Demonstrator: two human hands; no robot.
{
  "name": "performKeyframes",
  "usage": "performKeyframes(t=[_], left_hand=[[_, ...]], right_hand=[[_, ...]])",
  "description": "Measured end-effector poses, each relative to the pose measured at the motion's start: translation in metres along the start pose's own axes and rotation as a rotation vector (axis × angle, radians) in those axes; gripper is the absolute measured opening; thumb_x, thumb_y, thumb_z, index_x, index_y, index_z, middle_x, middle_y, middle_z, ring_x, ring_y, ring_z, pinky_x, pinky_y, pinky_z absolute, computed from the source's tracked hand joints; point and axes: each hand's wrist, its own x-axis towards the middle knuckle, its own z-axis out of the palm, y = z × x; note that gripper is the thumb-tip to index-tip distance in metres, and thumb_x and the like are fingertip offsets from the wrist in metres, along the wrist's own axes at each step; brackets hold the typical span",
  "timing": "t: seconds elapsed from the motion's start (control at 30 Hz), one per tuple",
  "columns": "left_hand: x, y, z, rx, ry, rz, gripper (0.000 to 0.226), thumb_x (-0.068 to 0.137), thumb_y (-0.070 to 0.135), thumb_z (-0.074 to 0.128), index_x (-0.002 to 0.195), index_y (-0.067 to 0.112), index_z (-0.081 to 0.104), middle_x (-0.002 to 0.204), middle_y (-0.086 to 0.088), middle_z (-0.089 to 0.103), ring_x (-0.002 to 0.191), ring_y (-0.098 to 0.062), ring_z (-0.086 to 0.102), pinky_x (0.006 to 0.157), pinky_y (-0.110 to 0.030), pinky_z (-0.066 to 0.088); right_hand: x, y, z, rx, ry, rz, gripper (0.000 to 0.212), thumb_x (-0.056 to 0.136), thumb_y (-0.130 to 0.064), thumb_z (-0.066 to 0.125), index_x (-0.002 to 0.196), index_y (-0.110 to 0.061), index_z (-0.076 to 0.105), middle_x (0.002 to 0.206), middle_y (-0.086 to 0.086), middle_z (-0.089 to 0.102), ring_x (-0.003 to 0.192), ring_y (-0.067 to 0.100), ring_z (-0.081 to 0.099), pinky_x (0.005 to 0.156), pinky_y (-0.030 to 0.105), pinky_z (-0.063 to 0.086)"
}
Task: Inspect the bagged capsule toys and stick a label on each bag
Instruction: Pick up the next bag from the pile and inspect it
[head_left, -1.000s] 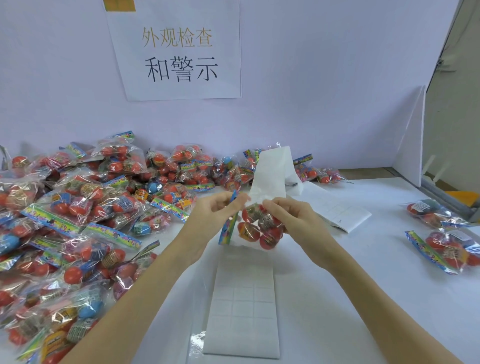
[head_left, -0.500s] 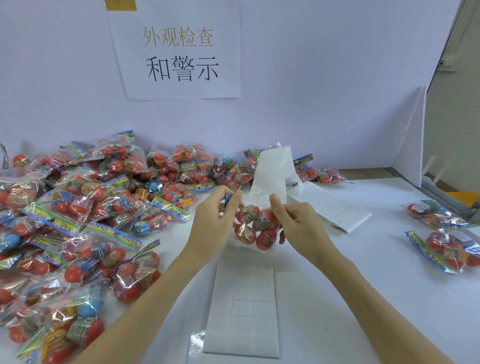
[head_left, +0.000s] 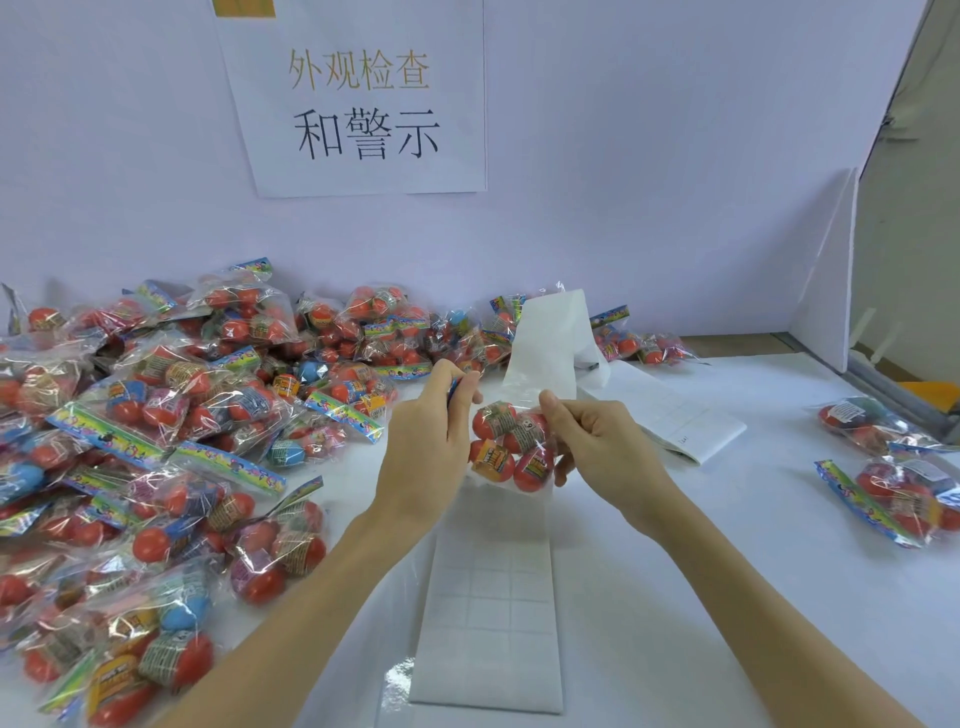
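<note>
Both hands, left hand (head_left: 434, 441) and right hand (head_left: 597, 447), pinched one bag (head_left: 511, 447), which had turned since before; inspection seemed underway, label pending.

Two hands are showing, left hand (head_left: 426, 441) and right hand (head_left: 597, 447), sharing one held bag (head_left: 511, 447) with about four capsules. Two bags (head_left: 883, 467) are sitting right of it, a heap too big to count (head_left: 182, 415) lying left.
</note>
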Motion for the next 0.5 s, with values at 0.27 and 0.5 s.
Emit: performKeyframes(t=[0.27,0.5], left_hand=[[0.001,-0.002,-0.005,-0.063,0.027,-0.11,0.029,0.111,0.023,0.047,0.086,0.012,0.054,0.061,-0.002,0.054,0.05,-0.013,0.051,0.05,-0.03,0.042],[0.011,0.001,-0.01,-0.373,-0.338,-0.301,0.013,0.097,0.032,0.071,0.1,0.021,0.078,0.091,0.009,0.075,0.084,-0.011,0.07,0.072,-0.024,0.058]], right_hand=[[0.0,0.005,-0.004,0.178,-0.174,0.07,0.021,0.102,-0.026,0.065,0.116,-0.01,0.07,0.104,0.008,0.079,0.099,0.025,0.075,0.083,0.033,0.061],[-0.003,0.003,-0.001,0.186,-0.219,0.028,0.031,0.091,-0.037,0.079,0.114,-0.016,0.073,0.101,0.011,0.08,0.095,0.031,0.076,0.081,0.045,0.057]])
